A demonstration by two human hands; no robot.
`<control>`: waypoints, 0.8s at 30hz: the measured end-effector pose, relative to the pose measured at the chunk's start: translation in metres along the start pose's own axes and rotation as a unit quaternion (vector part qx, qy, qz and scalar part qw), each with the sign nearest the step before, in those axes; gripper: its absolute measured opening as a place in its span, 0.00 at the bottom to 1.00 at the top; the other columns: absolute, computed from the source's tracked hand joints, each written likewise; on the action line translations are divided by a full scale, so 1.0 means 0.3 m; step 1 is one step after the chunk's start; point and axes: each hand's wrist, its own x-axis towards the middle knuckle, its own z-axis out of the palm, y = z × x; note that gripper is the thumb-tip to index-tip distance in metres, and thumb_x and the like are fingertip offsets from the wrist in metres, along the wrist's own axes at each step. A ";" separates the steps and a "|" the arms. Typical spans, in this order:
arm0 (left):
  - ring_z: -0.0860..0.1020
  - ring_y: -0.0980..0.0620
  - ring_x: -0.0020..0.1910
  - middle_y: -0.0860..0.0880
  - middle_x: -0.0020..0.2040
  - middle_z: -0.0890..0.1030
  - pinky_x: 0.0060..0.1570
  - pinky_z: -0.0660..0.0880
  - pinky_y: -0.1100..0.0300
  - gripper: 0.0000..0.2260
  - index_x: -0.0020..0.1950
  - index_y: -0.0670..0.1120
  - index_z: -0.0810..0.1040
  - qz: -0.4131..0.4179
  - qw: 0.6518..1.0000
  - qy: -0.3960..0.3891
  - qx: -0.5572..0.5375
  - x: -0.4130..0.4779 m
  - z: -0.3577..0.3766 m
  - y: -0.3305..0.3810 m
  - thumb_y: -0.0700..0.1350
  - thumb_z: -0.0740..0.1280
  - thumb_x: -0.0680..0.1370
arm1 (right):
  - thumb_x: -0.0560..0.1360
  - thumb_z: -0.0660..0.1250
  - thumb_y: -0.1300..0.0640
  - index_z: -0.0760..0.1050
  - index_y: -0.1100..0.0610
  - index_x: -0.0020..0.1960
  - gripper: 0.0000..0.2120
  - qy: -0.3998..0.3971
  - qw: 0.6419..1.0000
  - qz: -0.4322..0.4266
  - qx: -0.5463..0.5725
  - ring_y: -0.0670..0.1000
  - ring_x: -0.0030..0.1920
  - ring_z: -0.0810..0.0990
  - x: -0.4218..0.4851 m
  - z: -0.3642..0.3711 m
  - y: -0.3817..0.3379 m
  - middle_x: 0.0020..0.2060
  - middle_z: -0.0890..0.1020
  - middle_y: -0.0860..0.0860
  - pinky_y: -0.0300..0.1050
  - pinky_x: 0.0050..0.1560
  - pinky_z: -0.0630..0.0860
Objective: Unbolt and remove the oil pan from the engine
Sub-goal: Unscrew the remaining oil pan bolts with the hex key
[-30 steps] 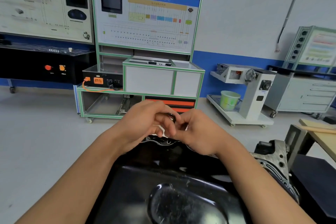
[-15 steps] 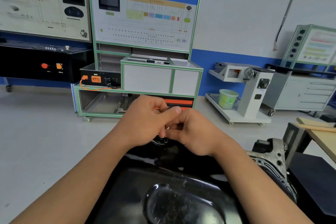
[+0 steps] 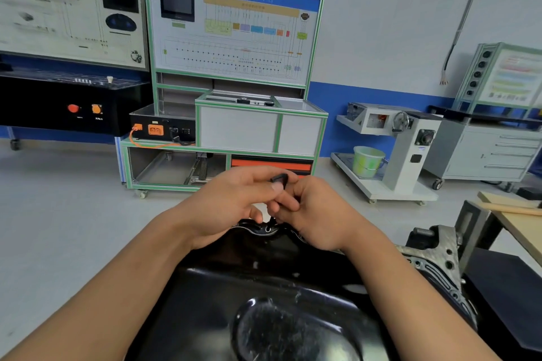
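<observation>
Fingers point(image 3: 286, 203) of both hands are bunched together, clamped on a little black L-shaped hex key point(image 3: 279, 177) at the far edge of the oil pan point(image 3: 234, 302). So the left hand point(image 3: 228, 202) pinches the short bent arm up top, which looks like the bit doing the turning. The right hand point(image 3: 319, 220) pinches the long shaft lower down, I'd guess to keep the tip straight in the bolt point(image 3: 267, 228) on the pan's flange. The tip is mostly hidden, so can't swear it's seated. The pan sits sump-up on the engine point(image 3: 434, 261) with its flange against it, so not off yet. Twirling by fingertip rather than levering suggests this bolt's fairly loose, imo.
</observation>
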 end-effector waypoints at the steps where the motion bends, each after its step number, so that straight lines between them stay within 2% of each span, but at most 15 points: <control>1: 0.76 0.52 0.45 0.43 0.49 0.85 0.38 0.72 0.62 0.13 0.62 0.47 0.80 0.006 1.000 0.006 0.004 0.002 0.000 -0.002 0.47 0.65 0.79 | 0.77 0.70 0.61 0.78 0.65 0.36 0.12 0.000 1.000 0.005 0.002 0.47 0.31 0.70 0.002 0.002 0.001 0.30 0.75 0.49 0.41 0.36 0.69; 4: 0.77 0.51 0.45 0.40 0.52 0.85 0.39 0.73 0.60 0.18 0.63 0.45 0.80 0.007 0.999 -0.008 -0.045 0.000 -0.010 -0.005 0.54 0.63 0.78 | 0.76 0.70 0.64 0.76 0.57 0.32 0.14 0.001 1.000 0.006 -0.001 0.46 0.34 0.74 0.007 0.004 0.001 0.32 0.76 0.46 0.40 0.38 0.72; 7: 0.77 0.50 0.45 0.39 0.51 0.85 0.38 0.73 0.60 0.19 0.62 0.45 0.81 0.006 0.999 0.003 -0.051 0.003 -0.010 -0.009 0.55 0.62 0.79 | 0.76 0.70 0.64 0.73 0.53 0.30 0.18 0.006 1.000 0.000 -0.017 0.51 0.37 0.77 0.012 0.003 0.003 0.32 0.75 0.47 0.47 0.41 0.74; 10: 0.77 0.51 0.42 0.40 0.49 0.85 0.36 0.72 0.63 0.16 0.58 0.47 0.82 0.022 1.000 0.012 -0.019 0.005 -0.005 -0.011 0.53 0.65 0.75 | 0.76 0.70 0.62 0.74 0.55 0.31 0.15 -0.001 1.000 0.001 -0.014 0.47 0.31 0.71 0.009 0.002 0.004 0.28 0.74 0.48 0.43 0.36 0.71; 12: 0.77 0.52 0.39 0.41 0.44 0.85 0.33 0.71 0.64 0.15 0.54 0.46 0.82 0.030 0.999 0.025 0.007 0.002 0.000 -0.002 0.52 0.69 0.72 | 0.76 0.70 0.63 0.76 0.57 0.34 0.11 -0.010 1.000 -0.015 -0.001 0.47 0.32 0.70 0.004 0.003 -0.003 0.29 0.74 0.52 0.45 0.38 0.71; 15: 0.74 0.54 0.27 0.41 0.33 0.83 0.28 0.68 0.69 0.17 0.44 0.41 0.77 0.042 0.995 0.083 0.044 0.012 0.017 0.010 0.53 0.73 0.68 | 0.76 0.68 0.65 0.79 0.53 0.38 0.11 -0.026 0.998 -0.049 0.017 0.51 0.35 0.70 0.003 0.006 -0.016 0.32 0.76 0.59 0.50 0.42 0.75; 17: 0.71 0.56 0.22 0.41 0.27 0.81 0.26 0.67 0.71 0.18 0.38 0.41 0.73 0.045 0.987 0.131 0.086 0.025 0.035 0.013 0.54 0.73 0.71 | 0.76 0.69 0.64 0.79 0.54 0.38 0.09 -0.031 0.998 -0.058 0.002 0.53 0.35 0.70 0.005 0.010 -0.018 0.34 0.77 0.63 0.54 0.43 0.75; 19: 0.70 0.57 0.19 0.42 0.24 0.79 0.26 0.66 0.72 0.19 0.35 0.38 0.71 0.040 0.977 0.168 0.123 0.036 0.050 0.014 0.51 0.71 0.76 | 0.75 0.70 0.63 0.79 0.59 0.37 0.08 -0.027 0.998 -0.056 -0.001 0.54 0.35 0.69 0.006 0.013 -0.012 0.34 0.77 0.65 0.56 0.42 0.74; 22: 0.69 0.54 0.19 0.38 0.25 0.79 0.22 0.65 0.68 0.17 0.36 0.37 0.74 -0.003 0.978 0.187 0.095 0.039 0.048 0.021 0.47 0.64 0.80 | 0.75 0.72 0.62 0.79 0.61 0.37 0.09 -0.024 0.999 -0.043 -0.002 0.51 0.33 0.67 0.008 0.018 -0.003 0.31 0.75 0.61 0.52 0.38 0.70; 24: 0.71 0.52 0.22 0.36 0.30 0.82 0.22 0.63 0.65 0.14 0.41 0.37 0.76 -0.032 0.986 0.158 0.030 0.030 0.038 0.030 0.46 0.61 0.81 | 0.75 0.73 0.61 0.79 0.59 0.34 0.11 -0.018 0.999 -0.036 0.000 0.47 0.32 0.66 0.009 0.019 0.002 0.28 0.72 0.53 0.46 0.36 0.67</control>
